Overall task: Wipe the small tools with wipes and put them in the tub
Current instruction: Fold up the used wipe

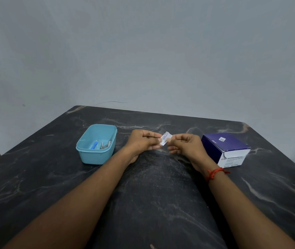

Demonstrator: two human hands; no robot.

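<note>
A small white wipe packet (pixel 166 138) with blue print is held above the middle of the dark marble table (pixel 154 194). My left hand (pixel 143 142) pinches its left edge and my right hand (pixel 186 145) pinches its right edge. To the left stands a light blue plastic tub (pixel 96 155). Inside it lie a small tool with a blue handle (pixel 94 145) and a small metal tool (pixel 105 145). What lies on the table under my hands is hidden.
A dark blue and white box (pixel 226 149) stands on the table to the right of my right hand, its lid flap closed. A grey wall (pixel 143 51) rises behind the table's far edge. A red thread is tied round my right wrist.
</note>
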